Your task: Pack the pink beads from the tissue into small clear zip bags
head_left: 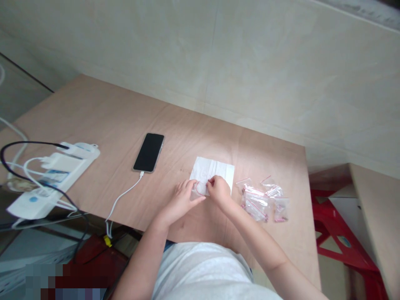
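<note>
A sheet of white paper (215, 167) with creases lies on the wooden table, partly covered by both hands. My left hand (181, 198) rests at its lower left corner, with thumb and forefinger spread apart. Between them, a thin reddish curved line (198, 190), like a cord, shows on the paper; its kind is unclear. My right hand (219, 191) is over the paper's lower right part, fingertips pinched together. Whatever they pinch is too small to make out. To the right lie several small clear zip bags (256, 204) with pinkish-red contents.
A black-screened phone (149, 152) lies left of the paper, with a white charging cable (123, 194) running over the table's front edge. A white power strip (71, 171) with plugs and cords sits at far left. A red plastic stool (336, 233) stands beyond the table's right edge (312, 208).
</note>
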Demonstrator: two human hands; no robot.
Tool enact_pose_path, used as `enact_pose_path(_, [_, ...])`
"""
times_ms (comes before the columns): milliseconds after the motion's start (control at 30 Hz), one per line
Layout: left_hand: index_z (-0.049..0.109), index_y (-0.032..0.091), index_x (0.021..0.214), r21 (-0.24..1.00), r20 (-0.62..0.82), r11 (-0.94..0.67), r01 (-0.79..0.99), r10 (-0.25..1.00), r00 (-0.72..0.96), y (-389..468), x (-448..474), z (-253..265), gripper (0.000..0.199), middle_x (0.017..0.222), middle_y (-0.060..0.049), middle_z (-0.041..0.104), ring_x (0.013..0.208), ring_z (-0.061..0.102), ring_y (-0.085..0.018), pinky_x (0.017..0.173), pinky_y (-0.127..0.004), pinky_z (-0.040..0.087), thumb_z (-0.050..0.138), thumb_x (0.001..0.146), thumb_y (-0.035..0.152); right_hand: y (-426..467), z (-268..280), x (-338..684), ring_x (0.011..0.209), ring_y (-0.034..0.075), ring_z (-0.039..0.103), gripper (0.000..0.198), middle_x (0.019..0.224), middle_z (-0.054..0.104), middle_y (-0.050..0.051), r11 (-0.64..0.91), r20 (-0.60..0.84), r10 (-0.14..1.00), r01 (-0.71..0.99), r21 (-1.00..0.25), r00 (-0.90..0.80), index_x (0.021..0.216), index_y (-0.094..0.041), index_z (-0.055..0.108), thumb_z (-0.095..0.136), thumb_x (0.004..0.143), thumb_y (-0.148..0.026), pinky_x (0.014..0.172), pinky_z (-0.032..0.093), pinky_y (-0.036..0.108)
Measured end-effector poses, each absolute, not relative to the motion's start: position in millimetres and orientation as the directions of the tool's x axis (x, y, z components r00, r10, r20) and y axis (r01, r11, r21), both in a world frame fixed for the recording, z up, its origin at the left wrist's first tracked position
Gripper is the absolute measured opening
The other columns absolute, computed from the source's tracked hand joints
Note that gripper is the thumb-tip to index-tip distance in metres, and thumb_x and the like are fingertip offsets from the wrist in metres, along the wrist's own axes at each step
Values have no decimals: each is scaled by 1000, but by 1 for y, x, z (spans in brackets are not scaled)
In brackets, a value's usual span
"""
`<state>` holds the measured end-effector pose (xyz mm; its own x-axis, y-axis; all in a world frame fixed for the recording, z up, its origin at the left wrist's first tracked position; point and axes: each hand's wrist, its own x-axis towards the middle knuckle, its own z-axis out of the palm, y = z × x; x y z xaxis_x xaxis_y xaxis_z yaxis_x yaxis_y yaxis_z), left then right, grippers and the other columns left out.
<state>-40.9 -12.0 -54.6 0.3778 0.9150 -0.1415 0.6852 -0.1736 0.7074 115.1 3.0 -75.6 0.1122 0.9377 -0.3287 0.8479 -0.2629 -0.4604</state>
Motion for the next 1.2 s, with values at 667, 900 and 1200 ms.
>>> enact_pose_path(667, [40,20,108,728,-165,-171,664,896,412,-13,-33,-45,42,107,-7,49,103,45,-23,90,-40,36,54,74,39,0,-57,156,43,8,49,18,68,57,1,-503,-496,864,232,-833,92,85,-16,50,49,70,-25,35,36,19])
enact_pose_path(900, [44,23,105,783,-166,-137,607,894,416,-15,-24,-36,38,100,-5,50,98,48,-22,86,-39,38,57,72,37,-16,-29,144,51,8,48,25,73,58,3,-393,-400,914,-97,-914,70,83,-15,58,58,66,-35,42,40,20])
enact_pose_path(1200, [40,23,109,854,-127,-98,512,913,387,-19,-16,-27,42,108,-6,47,104,45,-20,91,-37,36,57,72,32,-26,-17,123,52,8,46,21,72,58,2,-299,-309,939,-83,-951,153,77,-16,58,60,66,-34,42,37,19])
